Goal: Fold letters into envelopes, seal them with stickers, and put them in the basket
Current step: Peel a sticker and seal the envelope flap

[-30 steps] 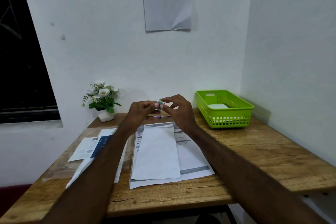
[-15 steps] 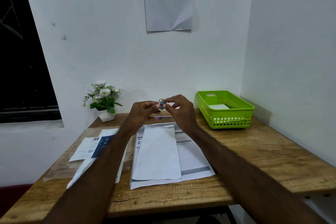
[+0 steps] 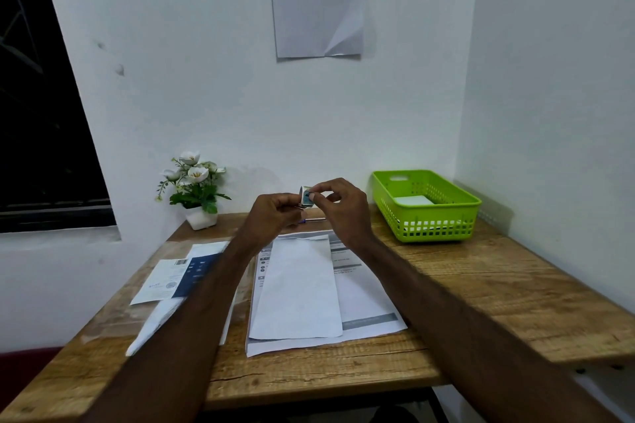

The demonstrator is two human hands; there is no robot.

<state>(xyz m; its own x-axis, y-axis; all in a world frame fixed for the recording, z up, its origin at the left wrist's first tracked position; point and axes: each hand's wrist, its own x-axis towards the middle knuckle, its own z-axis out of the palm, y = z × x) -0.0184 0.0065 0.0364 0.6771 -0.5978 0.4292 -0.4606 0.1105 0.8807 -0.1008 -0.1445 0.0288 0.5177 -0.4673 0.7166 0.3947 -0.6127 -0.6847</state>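
Head view: I log the left hand (image 3: 275,213) and right hand (image 3: 338,208) still pinching the small printed sticker (image 3: 305,197) above the white paper envelope (image 3: 299,288) on the wooden desk (image 3: 498,288); little changed, sealing pending, green plastic basket (image 3: 433,227) right.

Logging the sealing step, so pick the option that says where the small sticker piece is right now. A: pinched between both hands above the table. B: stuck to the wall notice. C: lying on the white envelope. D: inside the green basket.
A: the left hand and right hand pinch the sticker piece between their fingertips, above the envelope.
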